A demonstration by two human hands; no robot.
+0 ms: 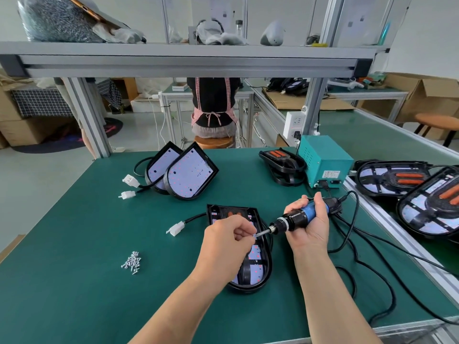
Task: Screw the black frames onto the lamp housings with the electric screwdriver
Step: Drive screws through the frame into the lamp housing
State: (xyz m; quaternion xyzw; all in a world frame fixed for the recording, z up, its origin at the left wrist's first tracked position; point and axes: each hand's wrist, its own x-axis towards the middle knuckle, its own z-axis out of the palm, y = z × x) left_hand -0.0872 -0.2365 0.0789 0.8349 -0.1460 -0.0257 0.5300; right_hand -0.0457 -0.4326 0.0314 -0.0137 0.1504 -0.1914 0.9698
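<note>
We see one lamp housing [269,265] lying flat, nearer to us and left of the teal power box [325,162], with a black frame [231,211] seated in it. The electric screwdriver [303,216], blue and black, is almost level in front of the box, its bit pointing left with a screw [254,235] at the tip. Spare frames [283,167] lie just left of the box.

Head-worn wide view, forward and down, close over bench [74,232]
</note>
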